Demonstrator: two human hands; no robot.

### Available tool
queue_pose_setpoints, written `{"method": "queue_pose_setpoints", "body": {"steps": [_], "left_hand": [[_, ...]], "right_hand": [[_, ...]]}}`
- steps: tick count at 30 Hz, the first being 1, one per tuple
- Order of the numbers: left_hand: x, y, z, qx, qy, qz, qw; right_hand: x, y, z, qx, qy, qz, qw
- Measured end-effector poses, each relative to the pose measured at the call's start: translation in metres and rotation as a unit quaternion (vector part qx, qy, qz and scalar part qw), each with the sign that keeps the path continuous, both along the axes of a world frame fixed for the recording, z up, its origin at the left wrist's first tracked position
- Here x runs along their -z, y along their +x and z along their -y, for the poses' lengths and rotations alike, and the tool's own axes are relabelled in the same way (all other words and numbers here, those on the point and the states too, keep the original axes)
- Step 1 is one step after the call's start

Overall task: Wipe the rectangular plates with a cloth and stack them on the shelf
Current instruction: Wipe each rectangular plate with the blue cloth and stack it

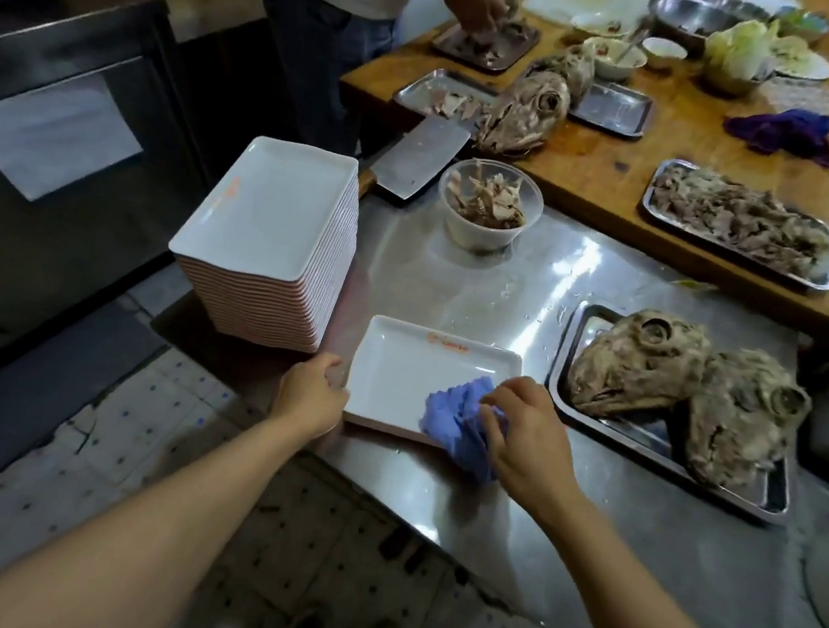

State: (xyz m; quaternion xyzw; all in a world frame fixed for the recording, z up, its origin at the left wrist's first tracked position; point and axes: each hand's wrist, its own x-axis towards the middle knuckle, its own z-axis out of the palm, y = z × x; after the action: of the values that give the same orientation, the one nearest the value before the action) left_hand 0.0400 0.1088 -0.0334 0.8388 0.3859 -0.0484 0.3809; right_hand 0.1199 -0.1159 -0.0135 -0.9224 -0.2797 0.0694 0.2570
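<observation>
Plate [411,375] at desk's [510,503] near edge, beside stack [266,242]: left hand [312,395] gripping its rim, right hand [527,438] bunching cloth [457,425]. Best sweep corner to corner (steady pressure), avoiding tray [761,498].

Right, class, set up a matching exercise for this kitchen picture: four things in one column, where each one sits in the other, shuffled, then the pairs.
Things:
1. blue cloth
2. plate stack
3. cleaver
4. purple rag

Places:
A. far on the wooden table
B. left corner of the steel counter
C. under the right hand, on the single plate
D. edge of the wooden table, by the plastic tub

Pairs: 1-C, 2-B, 3-D, 4-A
</observation>
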Motion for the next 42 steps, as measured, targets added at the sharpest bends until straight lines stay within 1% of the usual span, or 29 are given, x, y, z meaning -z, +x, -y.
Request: {"method": "queue_pose_setpoints", "body": {"steps": [1, 3, 5, 10, 12, 14, 17, 20, 22, 24, 27, 29, 32, 35, 38, 42], "left_hand": [[0.003, 0.0, -0.001, 0.0, -0.005, 0.004, 1.0], [0.007, 0.002, -0.001, -0.009, -0.029, 0.025, 0.999], [0.01, 0.003, -0.001, -0.021, -0.055, 0.044, 0.997], [0.017, 0.006, -0.005, -0.03, -0.088, 0.057, 0.994], [0.019, 0.007, -0.007, -0.029, -0.104, 0.06, 0.992], [0.022, 0.007, -0.008, -0.031, -0.123, 0.065, 0.99], [0.026, 0.006, -0.012, -0.032, -0.146, 0.085, 0.985], [0.029, 0.007, -0.015, -0.014, -0.138, 0.104, 0.985], [0.03, 0.007, -0.016, -0.006, -0.163, 0.11, 0.98], [0.031, 0.007, -0.016, 0.014, -0.165, 0.105, 0.981], [0.033, 0.009, -0.017, 0.057, -0.11, 0.095, 0.988], [0.034, 0.011, -0.017, 0.071, -0.09, 0.083, 0.99], [0.035, 0.012, -0.017, 0.073, -0.094, 0.057, 0.991], [0.036, 0.012, -0.016, 0.06, -0.106, 0.041, 0.992], [0.036, 0.012, -0.016, 0.052, -0.109, 0.041, 0.992], [0.036, 0.013, -0.016, 0.049, -0.116, 0.025, 0.992]], "right_hand": [[-0.001, 0.001, 0.001, -0.017, -0.009, 0.002, 1.0], [0.001, -0.001, 0.006, -0.077, -0.08, -0.027, 0.993], [0.01, -0.003, 0.013, -0.106, -0.14, -0.034, 0.984], [0.017, -0.02, -0.005, -0.078, -0.177, 0.006, 0.981], [0.018, -0.03, -0.021, -0.067, -0.159, -0.019, 0.985], [0.02, -0.038, -0.038, -0.067, -0.118, -0.036, 0.99], [0.026, -0.046, -0.068, -0.087, -0.069, -0.029, 0.993], [0.034, -0.049, -0.097, -0.096, -0.047, -0.031, 0.994], [0.04, -0.045, -0.109, -0.086, -0.03, -0.044, 0.995], [0.045, -0.037, -0.116, -0.09, -0.035, -0.041, 0.994], [0.05, -0.019, -0.125, -0.093, -0.041, -0.025, 0.994], [0.051, -0.005, -0.131, -0.089, -0.045, -0.004, 0.995], [0.049, 0.012, -0.136, -0.118, -0.077, 0.051, 0.989], [0.047, 0.021, -0.128, -0.137, -0.131, 0.113, 0.975], [0.047, 0.026, -0.107, -0.108, -0.182, 0.153, 0.965], [0.043, 0.033, -0.068, -0.019, -0.242, 0.172, 0.955]]}}
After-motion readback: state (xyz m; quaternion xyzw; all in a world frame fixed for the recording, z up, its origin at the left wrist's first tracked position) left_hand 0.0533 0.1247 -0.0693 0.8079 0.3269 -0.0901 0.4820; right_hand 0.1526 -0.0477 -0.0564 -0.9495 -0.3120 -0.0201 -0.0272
